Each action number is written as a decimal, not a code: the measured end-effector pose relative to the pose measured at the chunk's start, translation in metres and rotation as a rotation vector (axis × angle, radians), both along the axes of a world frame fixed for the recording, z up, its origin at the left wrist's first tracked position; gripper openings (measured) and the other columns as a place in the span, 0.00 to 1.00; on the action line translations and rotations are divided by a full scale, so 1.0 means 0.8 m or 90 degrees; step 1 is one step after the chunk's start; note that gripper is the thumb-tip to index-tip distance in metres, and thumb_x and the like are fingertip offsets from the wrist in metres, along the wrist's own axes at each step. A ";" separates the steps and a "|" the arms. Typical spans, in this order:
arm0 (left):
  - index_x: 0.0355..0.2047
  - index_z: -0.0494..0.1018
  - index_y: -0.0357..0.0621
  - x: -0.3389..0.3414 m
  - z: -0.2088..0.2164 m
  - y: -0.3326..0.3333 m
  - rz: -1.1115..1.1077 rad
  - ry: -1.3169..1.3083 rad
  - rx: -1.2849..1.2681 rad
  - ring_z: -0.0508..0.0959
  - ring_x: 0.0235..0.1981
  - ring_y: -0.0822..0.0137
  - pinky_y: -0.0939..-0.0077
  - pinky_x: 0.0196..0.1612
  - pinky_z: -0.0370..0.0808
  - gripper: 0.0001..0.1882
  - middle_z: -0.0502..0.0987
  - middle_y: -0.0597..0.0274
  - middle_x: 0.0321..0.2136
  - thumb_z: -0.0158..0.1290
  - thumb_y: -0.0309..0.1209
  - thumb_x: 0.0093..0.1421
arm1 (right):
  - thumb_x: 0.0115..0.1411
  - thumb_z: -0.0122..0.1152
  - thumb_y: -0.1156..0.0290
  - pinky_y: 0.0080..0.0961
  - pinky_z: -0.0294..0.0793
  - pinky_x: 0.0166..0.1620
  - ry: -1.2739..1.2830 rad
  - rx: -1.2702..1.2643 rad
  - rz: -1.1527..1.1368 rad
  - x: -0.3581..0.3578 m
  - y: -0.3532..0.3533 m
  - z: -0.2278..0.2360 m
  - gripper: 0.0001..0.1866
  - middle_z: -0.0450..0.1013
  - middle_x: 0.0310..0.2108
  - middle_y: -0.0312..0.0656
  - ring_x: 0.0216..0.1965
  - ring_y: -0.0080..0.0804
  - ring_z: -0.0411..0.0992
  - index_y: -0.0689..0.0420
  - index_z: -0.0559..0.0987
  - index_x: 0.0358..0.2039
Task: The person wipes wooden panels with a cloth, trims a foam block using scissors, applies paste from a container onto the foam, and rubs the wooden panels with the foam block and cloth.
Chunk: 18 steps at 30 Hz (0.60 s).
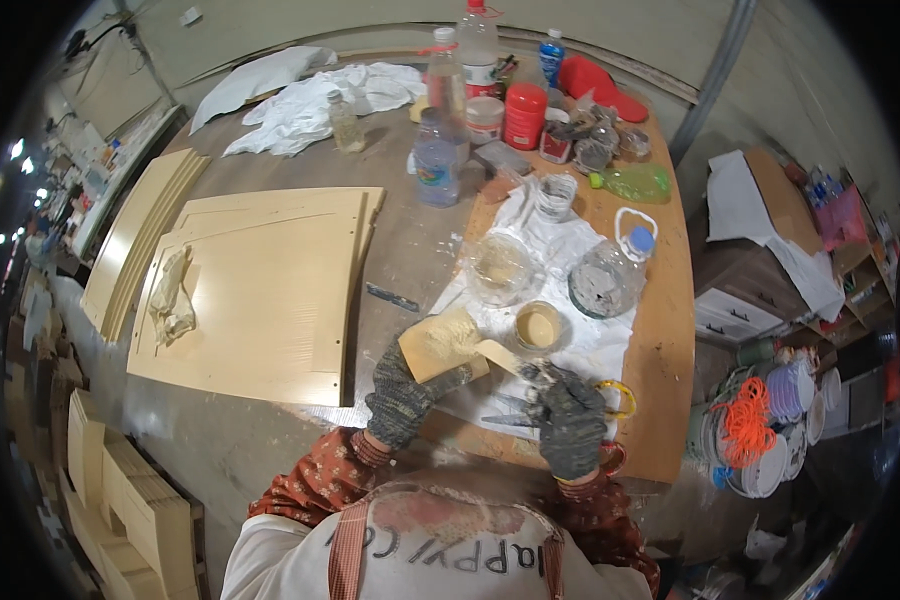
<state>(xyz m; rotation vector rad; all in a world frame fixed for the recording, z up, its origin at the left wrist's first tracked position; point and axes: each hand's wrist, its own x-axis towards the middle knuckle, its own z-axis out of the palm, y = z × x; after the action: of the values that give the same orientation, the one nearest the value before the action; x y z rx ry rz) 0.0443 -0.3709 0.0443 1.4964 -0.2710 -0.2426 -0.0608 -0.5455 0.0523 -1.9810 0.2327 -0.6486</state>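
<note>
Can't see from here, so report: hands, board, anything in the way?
Left hand holding board, pale heap on it. Right hand gripping spatula. Scissors close by right hand.

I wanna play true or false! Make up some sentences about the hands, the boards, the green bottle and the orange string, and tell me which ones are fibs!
1. The left hand and the right hand are both gloved. True.
2. The left hand holds a banana. False: it holds a tan block with a pale heap on top.
3. The right hand holds a pale flat tool. True.
4. The green bottle stands upright. False: it lies on its side.
5. The big pale boards are on the picture's right. False: they are on the left.
6. The orange string is on the picture's right. True.
</note>
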 end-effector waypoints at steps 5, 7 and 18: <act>0.45 0.70 0.41 0.006 0.038 0.013 -0.021 -0.293 0.157 0.75 0.45 0.65 0.72 0.48 0.73 0.20 0.75 0.56 0.44 0.58 0.27 0.51 | 0.58 0.54 0.78 0.15 0.68 0.26 0.022 0.263 0.080 0.015 0.001 0.023 0.08 0.73 0.30 0.36 0.23 0.18 0.66 0.64 0.77 0.37; 0.44 0.70 0.43 0.024 0.051 0.015 -0.154 -0.557 0.382 0.75 0.44 0.66 0.73 0.49 0.72 0.19 0.75 0.60 0.44 0.57 0.36 0.53 | 0.59 0.52 0.78 0.17 0.70 0.26 0.103 0.637 0.085 0.023 0.008 0.009 0.09 0.74 0.30 0.36 0.22 0.19 0.67 0.61 0.76 0.40; 0.44 0.72 0.45 -0.009 -0.031 0.007 0.008 -0.203 0.008 0.75 0.45 0.63 0.70 0.51 0.69 0.19 0.75 0.57 0.41 0.57 0.36 0.52 | 0.61 0.52 0.68 0.24 0.73 0.27 -0.049 -0.585 0.180 0.011 0.009 0.009 0.11 0.73 0.23 0.42 0.23 0.29 0.72 0.62 0.77 0.37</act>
<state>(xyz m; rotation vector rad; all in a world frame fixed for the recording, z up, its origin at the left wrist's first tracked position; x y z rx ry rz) 0.0371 -0.3651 0.0196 1.5473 -0.5161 0.0063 -0.0523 -0.5381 0.0596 -2.7719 -0.4759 -0.7097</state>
